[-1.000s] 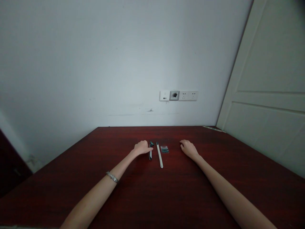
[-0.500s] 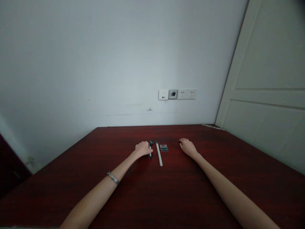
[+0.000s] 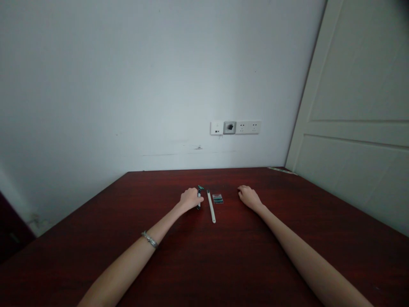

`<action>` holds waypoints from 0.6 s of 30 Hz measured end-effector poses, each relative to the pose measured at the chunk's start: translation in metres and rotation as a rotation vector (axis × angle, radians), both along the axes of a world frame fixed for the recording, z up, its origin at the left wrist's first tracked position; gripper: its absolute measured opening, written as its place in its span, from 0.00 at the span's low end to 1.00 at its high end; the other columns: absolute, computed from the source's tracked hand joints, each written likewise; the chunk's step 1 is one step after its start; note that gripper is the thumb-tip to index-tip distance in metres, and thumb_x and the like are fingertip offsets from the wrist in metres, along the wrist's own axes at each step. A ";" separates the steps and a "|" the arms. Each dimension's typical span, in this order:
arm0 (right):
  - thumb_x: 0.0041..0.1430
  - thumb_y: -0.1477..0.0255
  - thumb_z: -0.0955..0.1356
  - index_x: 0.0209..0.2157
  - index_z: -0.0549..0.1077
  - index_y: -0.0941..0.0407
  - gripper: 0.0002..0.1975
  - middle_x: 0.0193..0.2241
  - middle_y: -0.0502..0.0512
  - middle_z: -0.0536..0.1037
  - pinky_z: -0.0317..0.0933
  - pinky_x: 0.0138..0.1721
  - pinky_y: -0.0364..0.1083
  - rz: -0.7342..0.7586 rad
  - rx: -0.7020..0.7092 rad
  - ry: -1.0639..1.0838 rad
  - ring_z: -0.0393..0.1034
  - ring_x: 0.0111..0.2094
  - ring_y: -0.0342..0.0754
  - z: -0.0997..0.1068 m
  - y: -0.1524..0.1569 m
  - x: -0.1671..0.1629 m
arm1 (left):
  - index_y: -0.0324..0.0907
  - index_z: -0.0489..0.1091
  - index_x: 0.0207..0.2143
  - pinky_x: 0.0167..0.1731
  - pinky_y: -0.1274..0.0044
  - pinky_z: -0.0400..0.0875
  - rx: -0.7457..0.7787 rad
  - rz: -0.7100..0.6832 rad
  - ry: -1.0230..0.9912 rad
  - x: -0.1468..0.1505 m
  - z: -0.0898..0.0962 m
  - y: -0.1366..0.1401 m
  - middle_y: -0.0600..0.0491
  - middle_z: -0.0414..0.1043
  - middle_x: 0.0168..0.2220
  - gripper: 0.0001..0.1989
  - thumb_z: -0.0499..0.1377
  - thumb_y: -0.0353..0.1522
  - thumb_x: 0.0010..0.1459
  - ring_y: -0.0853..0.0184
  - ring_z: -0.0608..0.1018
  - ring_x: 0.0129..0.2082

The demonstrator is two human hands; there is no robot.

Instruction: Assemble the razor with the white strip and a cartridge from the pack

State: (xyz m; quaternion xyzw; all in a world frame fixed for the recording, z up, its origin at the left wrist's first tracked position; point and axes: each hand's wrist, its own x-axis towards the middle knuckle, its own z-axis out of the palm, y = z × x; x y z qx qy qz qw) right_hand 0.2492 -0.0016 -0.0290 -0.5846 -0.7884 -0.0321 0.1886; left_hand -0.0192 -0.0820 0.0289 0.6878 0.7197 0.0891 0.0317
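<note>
My left hand (image 3: 190, 198) is closed around the handle of a razor (image 3: 199, 194), whose green and dark head sticks out beyond my fingers. Just right of it lies a long, thin white stick (image 3: 211, 209) with a dark tip at the far end and a small hole at the near end. Beside the stick is a small, flat clear pack (image 3: 217, 199) with green and dark strips in it. My right hand (image 3: 249, 197) rests palm down on the table, right of the pack and apart from it, fingers loosely stretched forward and holding nothing.
The dark red wooden table (image 3: 179, 264) reaches back to a pale wall (image 3: 128, 85). Sockets (image 3: 248, 127) and a wall plate (image 3: 217, 128) sit above its back edge. A white panelled door (image 3: 351, 149) stands along the right side.
The view has shifted slightly, moving everything a little to the left. The razor head has turned a little in my left hand. My right hand stays resting on the table.
</note>
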 end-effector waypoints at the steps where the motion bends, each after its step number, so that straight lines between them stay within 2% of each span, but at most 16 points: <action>1: 0.56 0.76 0.58 0.46 0.71 0.61 0.19 0.47 0.64 0.71 0.58 0.47 0.48 0.001 0.001 0.003 0.65 0.48 0.53 0.000 0.000 0.000 | 0.39 0.74 0.30 0.31 0.77 0.68 0.025 -0.011 -0.008 0.000 0.001 0.000 0.45 0.75 0.33 0.13 0.55 0.38 0.49 0.59 0.77 0.36; 5: 0.54 0.76 0.59 0.44 0.73 0.61 0.18 0.50 0.63 0.68 0.56 0.50 0.48 0.033 0.071 0.125 0.63 0.50 0.53 0.004 -0.002 -0.005 | 0.39 0.73 0.23 0.28 0.78 0.65 0.119 -0.062 -0.061 0.000 0.007 0.001 0.47 0.74 0.27 0.14 0.51 0.37 0.51 0.62 0.77 0.31; 8: 0.53 0.77 0.60 0.40 0.75 0.60 0.16 0.46 0.61 0.72 0.55 0.52 0.47 0.152 0.135 0.402 0.64 0.49 0.50 0.012 -0.007 -0.023 | 0.39 0.72 0.23 0.27 0.79 0.63 0.194 -0.108 -0.113 0.004 0.011 0.000 0.48 0.74 0.26 0.16 0.51 0.39 0.52 0.63 0.76 0.29; 10: 0.53 0.75 0.60 0.38 0.75 0.58 0.15 0.42 0.58 0.74 0.57 0.51 0.48 0.227 0.098 0.644 0.67 0.46 0.48 0.018 -0.014 -0.040 | 0.40 0.72 0.24 0.27 0.78 0.63 0.234 -0.130 -0.135 0.009 0.012 -0.003 0.48 0.74 0.27 0.16 0.51 0.40 0.53 0.64 0.75 0.29; 12: 0.52 0.72 0.62 0.36 0.76 0.57 0.13 0.39 0.57 0.76 0.62 0.46 0.49 0.285 -0.046 0.908 0.69 0.42 0.49 0.023 -0.023 -0.059 | 0.39 0.72 0.25 0.28 0.78 0.63 0.256 -0.149 -0.147 0.014 0.013 -0.007 0.48 0.74 0.27 0.16 0.51 0.40 0.53 0.64 0.75 0.29; 15: 0.50 0.67 0.65 0.33 0.76 0.58 0.12 0.35 0.58 0.77 0.65 0.37 0.47 0.367 -0.374 1.306 0.71 0.37 0.49 0.029 -0.042 -0.083 | 0.39 0.72 0.26 0.29 0.79 0.63 0.266 -0.197 -0.165 0.023 0.014 -0.015 0.49 0.74 0.27 0.16 0.51 0.39 0.54 0.65 0.75 0.29; 18: 0.46 0.66 0.68 0.31 0.76 0.58 0.12 0.36 0.57 0.77 0.65 0.37 0.45 0.486 -0.597 1.517 0.71 0.37 0.48 0.034 -0.059 -0.094 | 0.39 0.72 0.25 0.28 0.80 0.63 0.259 -0.259 -0.187 0.029 0.015 -0.020 0.50 0.74 0.25 0.15 0.50 0.37 0.54 0.67 0.75 0.27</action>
